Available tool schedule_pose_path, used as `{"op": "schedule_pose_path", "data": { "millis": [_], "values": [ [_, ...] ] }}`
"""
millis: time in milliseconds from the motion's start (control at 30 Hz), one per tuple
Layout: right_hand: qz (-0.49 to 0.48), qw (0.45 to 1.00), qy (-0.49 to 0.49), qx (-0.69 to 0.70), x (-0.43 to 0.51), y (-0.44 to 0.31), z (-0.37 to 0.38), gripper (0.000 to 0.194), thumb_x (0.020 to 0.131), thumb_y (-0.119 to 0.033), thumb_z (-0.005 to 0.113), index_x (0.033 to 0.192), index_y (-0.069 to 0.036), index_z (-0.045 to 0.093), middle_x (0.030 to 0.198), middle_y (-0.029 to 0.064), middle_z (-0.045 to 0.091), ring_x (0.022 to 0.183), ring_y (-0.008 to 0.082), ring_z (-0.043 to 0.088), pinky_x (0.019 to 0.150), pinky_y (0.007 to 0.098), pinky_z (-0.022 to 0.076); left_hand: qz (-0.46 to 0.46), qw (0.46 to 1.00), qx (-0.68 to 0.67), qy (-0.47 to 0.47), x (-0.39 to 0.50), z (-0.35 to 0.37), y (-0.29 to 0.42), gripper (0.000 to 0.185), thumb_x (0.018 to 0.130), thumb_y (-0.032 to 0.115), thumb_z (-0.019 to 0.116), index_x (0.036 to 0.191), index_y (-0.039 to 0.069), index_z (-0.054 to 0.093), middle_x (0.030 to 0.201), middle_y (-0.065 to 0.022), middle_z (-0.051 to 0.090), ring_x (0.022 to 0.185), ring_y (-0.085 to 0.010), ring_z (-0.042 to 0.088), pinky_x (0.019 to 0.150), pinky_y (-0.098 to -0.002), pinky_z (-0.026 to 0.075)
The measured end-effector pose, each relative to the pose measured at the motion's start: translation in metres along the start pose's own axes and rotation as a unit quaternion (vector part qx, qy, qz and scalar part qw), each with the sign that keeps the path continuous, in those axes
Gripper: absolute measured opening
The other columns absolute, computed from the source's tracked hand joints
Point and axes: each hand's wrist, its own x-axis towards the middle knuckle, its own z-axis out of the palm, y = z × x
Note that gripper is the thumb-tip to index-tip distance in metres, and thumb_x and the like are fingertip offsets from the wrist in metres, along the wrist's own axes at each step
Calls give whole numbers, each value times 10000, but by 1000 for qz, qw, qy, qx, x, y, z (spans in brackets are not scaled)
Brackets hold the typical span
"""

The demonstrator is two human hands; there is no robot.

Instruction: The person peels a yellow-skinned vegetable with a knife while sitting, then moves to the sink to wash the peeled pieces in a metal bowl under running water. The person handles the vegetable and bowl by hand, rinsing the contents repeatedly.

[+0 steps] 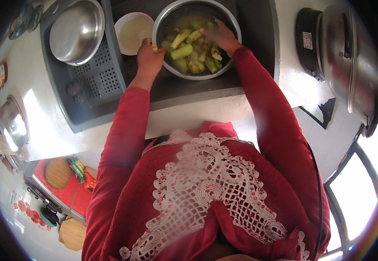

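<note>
A steel basin in the dark sink holds murky water and several yellow-green vegetable stem pieces. At the basin's left rim is my left hand, its fingers closed around a small yellow piece, which looks like vegetable. Whether this hand also touches the rim is unclear. My right hand reaches over the right rim into the basin, fingers apart among the pieces at the water. Its fingertips are blurred, and no piece shows clearly in its grasp. Behind my left hand stands a white bowl with cloudy liquid.
Left of the basin, a grey perforated drainer carries a steel bowl and a steel wool scrubber. A large lidded steel pot stands on the right counter. Another steel bowl is at far left. Below it, a red surface bears packets.
</note>
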Motion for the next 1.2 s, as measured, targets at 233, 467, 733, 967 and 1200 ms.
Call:
{"op": "schedule_pose_path", "data": {
  "millis": [233, 467, 733, 967, 1200],
  "values": [
    [-59, 994, -36, -80, -8, -4, 28, 984, 790, -520, 745, 1504, -24, 285, 1536, 256, 252, 1418, 377, 282, 1136, 449, 311, -50, 998, -33, 7, 11, 6, -13, 383, 808, 180, 685, 1109, -37, 587, 943, -223, 675, 896, -371, 661, 813, -412, 513],
    [-221, 878, -29, -423, -70, -42, 49, 881, 722, -367, 795, 1492, -282, 376, 1579, 236, 176, 1432, 535, 132, 1132, 592, 273, -20, 1000, -22, 6, 13, 5, -13, 306, 838, 166, 716, 1061, -4, 594, 854, -99, 640, 721, -153, 612, 590, -304, 487],
    [-246, 852, -35, -461, -35, -38, 55, 824, 725, -256, 768, 1459, -373, 411, 1580, 131, 245, 1446, 522, 99, 1091, 663, 294, -53, 998, -33, -3, 14, -2, -7, 401, 753, 173, 760, 1062, -26, 599, 925, -191, 681, 857, -315, 675, 786, -380, 519],
    [-186, 828, -29, -528, -62, -37, 21, 624, 805, -234, 684, 1397, -295, 498, 1544, 122, 338, 1444, 471, 199, 1097, 701, 227, -37, 998, -51, -1, 8, 1, -8, 434, 760, 174, 751, 1106, -31, 588, 972, -202, 680, 911, -334, 669, 823, -389, 513],
    [-356, 791, 0, -497, -35, -50, 99, 433, 853, -195, 591, 1282, -140, 587, 1466, 103, 446, 1417, 322, 337, 1087, 720, 200, -44, 999, -25, -8, 10, 0, -6, 439, 745, 139, 716, 1124, -40, 583, 1007, -229, 667, 960, -352, 659, 846, -392, 508]
  ]
}}
